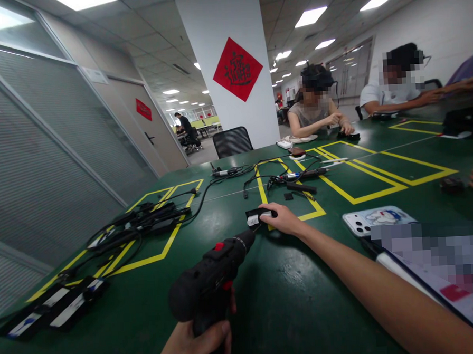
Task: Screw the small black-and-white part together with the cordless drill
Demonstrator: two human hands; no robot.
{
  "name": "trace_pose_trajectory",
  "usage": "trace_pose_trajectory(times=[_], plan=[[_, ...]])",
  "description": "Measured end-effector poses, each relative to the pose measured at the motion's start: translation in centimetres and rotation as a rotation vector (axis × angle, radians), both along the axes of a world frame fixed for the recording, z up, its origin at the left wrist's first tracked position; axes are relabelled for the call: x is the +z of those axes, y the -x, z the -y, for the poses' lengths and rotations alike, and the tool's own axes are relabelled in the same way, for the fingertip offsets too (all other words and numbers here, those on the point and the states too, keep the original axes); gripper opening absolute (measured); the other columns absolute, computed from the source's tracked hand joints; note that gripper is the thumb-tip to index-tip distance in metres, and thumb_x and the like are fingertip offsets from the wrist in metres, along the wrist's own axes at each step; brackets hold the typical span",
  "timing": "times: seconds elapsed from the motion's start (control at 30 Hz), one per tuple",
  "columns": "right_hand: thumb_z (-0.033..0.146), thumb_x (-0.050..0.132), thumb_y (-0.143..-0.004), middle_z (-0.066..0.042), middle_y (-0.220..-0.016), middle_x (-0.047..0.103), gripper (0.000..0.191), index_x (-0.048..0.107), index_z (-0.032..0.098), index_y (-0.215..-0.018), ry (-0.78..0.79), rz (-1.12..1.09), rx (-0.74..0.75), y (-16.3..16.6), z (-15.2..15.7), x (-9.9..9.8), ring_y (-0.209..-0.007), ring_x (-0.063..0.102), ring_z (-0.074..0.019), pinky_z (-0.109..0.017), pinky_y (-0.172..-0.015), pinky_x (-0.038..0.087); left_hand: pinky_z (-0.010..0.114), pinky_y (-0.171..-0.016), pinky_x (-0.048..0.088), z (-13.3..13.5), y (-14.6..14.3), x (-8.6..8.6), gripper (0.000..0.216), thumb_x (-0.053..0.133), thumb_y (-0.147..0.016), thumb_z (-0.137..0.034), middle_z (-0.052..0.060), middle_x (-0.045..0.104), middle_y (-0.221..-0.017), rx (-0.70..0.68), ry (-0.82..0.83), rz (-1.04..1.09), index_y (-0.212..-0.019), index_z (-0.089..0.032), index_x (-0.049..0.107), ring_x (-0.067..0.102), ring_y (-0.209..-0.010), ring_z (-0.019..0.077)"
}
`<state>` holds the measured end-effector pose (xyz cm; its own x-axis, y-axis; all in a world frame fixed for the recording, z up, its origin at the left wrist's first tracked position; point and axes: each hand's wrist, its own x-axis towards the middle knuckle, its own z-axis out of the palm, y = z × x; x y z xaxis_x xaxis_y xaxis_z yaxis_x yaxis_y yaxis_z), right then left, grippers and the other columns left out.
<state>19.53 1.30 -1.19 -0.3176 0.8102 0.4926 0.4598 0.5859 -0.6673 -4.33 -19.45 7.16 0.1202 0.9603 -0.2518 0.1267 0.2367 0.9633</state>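
My left hand (203,340) is wrapped round the handle of a black cordless drill (210,276) with red buttons, in the lower middle of the view. The drill points forward and right. Its tip meets or nearly meets a small black part with a white label (258,218); I cannot tell if they touch. My right hand (284,219) reaches in from the right and grips that part, pressing it near the table's surface. The far side of the part is hidden by my fingers.
Yellow tape outlines mark the green table (299,311). Black cables and adapters (151,218) lie left, beside two labelled black strips (74,307). An electric screwdriver (300,174) and a black bar (301,188) lie beyond. A phone (377,220) lies right. Two people sit across the table.
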Motion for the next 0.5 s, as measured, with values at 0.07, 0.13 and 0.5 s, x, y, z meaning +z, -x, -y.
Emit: trace_pose_trajectory(times=[0.07, 0.13, 0.5], plan=[[0.035, 0.056, -0.092, -0.007, -0.115, 0.061, 0.031, 0.058, 0.017, -0.117, -0.001, 0.001, -0.001, 0.0, 0.0, 0.0, -0.102, 0.06, -0.0212, -0.045, -0.09, 0.048, 0.03, -0.052, 0.046, 0.0, 0.0, -0.1, 0.057, 0.077, -0.064, -0.04, 0.007, 0.068, -0.089, 0.012, -0.001, 0.004, -0.112, -0.015, 0.057, 0.056, -0.049, 0.0143], [0.035, 0.056, -0.092, -0.007, -0.115, 0.061, 0.031, 0.058, 0.017, -0.117, 0.0, 0.001, -0.003, 0.0, 0.0, 0.0, -0.102, 0.06, -0.0213, -0.045, -0.09, 0.048, 0.03, -0.051, 0.046, -0.1, 0.0, -0.3, 0.057, 0.076, -0.065, -0.039, 0.008, 0.068, -0.092, 0.009, -0.003, 0.012, -0.113, -0.015, 0.057, 0.057, -0.049, 0.0142], [0.035, 0.057, -0.092, -0.008, -0.118, 0.06, 0.033, 0.057, 0.017, -0.119, 0.016, 0.004, -0.02, 0.1, -0.1, -0.1, -0.104, 0.06, -0.0219, -0.045, -0.091, 0.048, 0.026, -0.046, 0.042, -0.3, 0.8, -1.6, 0.078, 0.074, -0.068, -0.04, 0.002, 0.066, -0.058, -0.027, -0.074, -0.078, -0.135, -0.013, 0.043, 0.056, -0.045, 0.0169]])
